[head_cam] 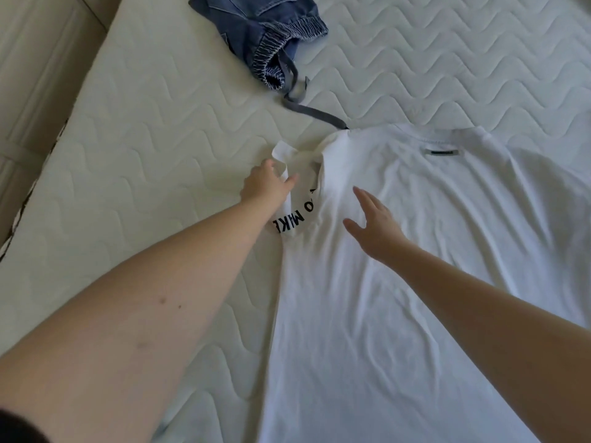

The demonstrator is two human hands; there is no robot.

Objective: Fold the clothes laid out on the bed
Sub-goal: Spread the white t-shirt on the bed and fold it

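A white T-shirt [415,266] lies back-up on the quilted bed [144,148], its collar at the far side and a small dark label below it. Its left sleeve is crumpled, showing black printed letters. My left hand [267,183] grips the hem of that sleeve [287,174]. My right hand [374,225] hovers flat over the shirt's upper left body, fingers spread, holding nothing. A pair of blue denim shorts [268,36] lies bunched at the far side, its grey drawstring reaching the shirt's shoulder.
The mattress's left edge runs diagonally from top centre to lower left; beyond it is a pale upholstered bed frame [38,75]. White quilted surface stretches to the left of the shirt and at the far right.
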